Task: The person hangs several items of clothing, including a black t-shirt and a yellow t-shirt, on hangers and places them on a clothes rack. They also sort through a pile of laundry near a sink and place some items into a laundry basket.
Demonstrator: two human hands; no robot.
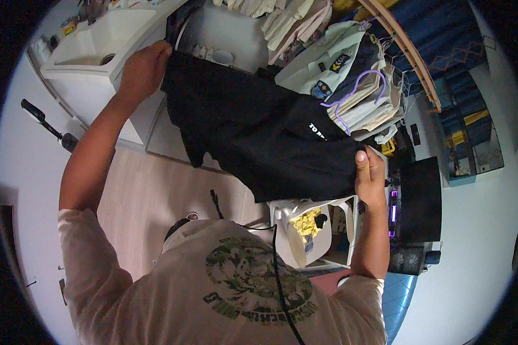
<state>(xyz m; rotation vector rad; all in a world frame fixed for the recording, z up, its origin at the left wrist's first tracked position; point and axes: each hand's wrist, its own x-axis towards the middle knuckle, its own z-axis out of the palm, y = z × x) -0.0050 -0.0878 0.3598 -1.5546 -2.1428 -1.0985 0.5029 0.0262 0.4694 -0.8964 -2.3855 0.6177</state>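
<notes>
A black cloth garment [259, 129] with small white lettering is stretched out in the air between my two hands. My left hand [146, 71] grips its upper left end, near the corner of a white sink cabinet. At the lower right, my right hand [369, 172] pinches the other end, thumb on top. A purple hanger [342, 100] shows along the garment's upper right edge; whether it touches the cloth I cannot tell. Just behind hang a light green shirt [323, 64] with dark patches and several pale clothes [371, 112].
A white sink [86, 47] stands at the upper left. A wooden rail [403, 47] with hangers arches at the upper right. Below the garment is a white basket [285, 241] holding yellow cloth [306, 224]. A dark monitor [421, 200] stands at the right. A black cable [277, 267] hangs before my shirt.
</notes>
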